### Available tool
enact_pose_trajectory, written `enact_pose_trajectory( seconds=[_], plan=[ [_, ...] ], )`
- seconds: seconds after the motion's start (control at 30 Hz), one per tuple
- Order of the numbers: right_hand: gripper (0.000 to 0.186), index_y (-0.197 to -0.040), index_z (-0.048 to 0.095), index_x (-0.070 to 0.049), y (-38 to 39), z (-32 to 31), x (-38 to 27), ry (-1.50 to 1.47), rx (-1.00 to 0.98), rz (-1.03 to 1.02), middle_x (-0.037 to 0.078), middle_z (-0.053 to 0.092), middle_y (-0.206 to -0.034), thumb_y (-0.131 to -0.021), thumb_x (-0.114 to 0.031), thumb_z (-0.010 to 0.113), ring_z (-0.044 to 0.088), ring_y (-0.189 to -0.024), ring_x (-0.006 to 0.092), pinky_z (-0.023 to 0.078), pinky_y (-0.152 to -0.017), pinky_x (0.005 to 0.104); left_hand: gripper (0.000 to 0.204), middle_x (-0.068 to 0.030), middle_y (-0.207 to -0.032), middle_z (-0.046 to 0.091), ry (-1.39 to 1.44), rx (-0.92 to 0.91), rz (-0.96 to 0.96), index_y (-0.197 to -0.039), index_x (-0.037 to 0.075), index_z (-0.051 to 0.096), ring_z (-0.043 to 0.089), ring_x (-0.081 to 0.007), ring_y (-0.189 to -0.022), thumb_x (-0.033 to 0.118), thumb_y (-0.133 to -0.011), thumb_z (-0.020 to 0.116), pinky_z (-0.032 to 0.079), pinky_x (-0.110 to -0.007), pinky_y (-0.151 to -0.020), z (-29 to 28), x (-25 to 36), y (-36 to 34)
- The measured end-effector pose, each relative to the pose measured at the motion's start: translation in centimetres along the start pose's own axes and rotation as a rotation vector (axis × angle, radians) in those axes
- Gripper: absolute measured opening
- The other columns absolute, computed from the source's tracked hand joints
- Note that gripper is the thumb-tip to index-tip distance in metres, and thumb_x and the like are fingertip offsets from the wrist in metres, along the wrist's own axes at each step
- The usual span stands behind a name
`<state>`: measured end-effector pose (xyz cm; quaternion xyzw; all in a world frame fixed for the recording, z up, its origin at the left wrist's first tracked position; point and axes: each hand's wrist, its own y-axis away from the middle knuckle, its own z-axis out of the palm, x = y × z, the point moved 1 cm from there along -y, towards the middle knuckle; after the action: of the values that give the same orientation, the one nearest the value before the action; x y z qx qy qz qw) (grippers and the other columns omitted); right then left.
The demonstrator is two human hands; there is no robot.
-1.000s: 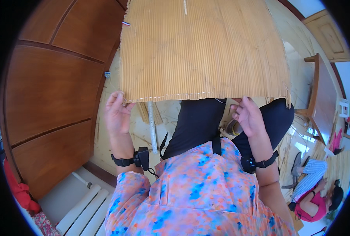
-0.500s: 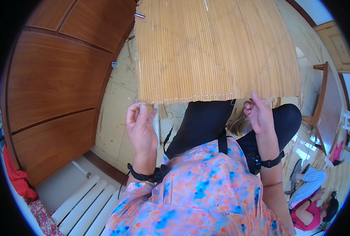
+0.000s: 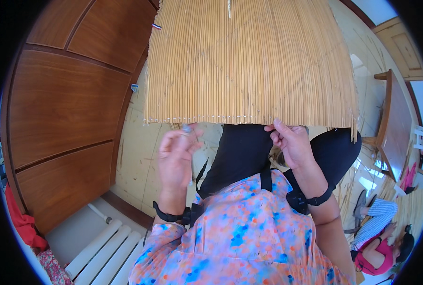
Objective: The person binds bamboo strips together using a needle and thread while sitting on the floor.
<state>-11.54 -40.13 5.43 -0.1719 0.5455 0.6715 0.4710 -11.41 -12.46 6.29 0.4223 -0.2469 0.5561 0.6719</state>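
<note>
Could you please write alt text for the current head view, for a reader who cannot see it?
The right hand is at the near edge of a mat of thin tan sticks; the blurred left hand is just below that edge. Another person appears at lower right.

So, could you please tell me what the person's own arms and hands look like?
No gloves show on the left hand, which is blurred, or the right hand. The left strap and right strap are black, each with a dark device. The left sleeve is short, printed in pink, orange and blue.
</note>
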Motion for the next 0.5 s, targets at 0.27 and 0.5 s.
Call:
enact_pose_trajectory(
  seconds=[0.27,0.5],
  plan=[
    [0.022,-0.092,0.067,-0.003,0.4,0.5,-0.1,0.043,0.043,0.018,0.007,0.068,-0.085,-0.090,-0.024,0.069,0.052,-0.057,0.0069,0.038,-0.050,0.0193,0.011,-0.0096,-0.104,0.063,-0.020,-0.171,-0.133,-0.104,0.002,0.059,0.065,-0.0305,-0.105,0.006,-0.094,0.057,0.056,-0.038,-0.085,3.6,-3.1,-2.7],
    [0.018,-0.098,0.067,-0.001,0.7,-0.5,0.2,0.153,0.045,-0.021,0.007,0.067,-0.090,-0.084,-0.011,0.071,0.055,-0.064,0.0087,0.043,-0.056,0.0204,0.009,-0.0091,-0.093,0.066,-0.045,-0.109,-0.149,-0.100,0.000,0.061,0.070,-0.0281,-0.091,0.004,-0.093,0.059,0.059,-0.035,-0.079,3.7,-3.1,-3.7]
  ],
)
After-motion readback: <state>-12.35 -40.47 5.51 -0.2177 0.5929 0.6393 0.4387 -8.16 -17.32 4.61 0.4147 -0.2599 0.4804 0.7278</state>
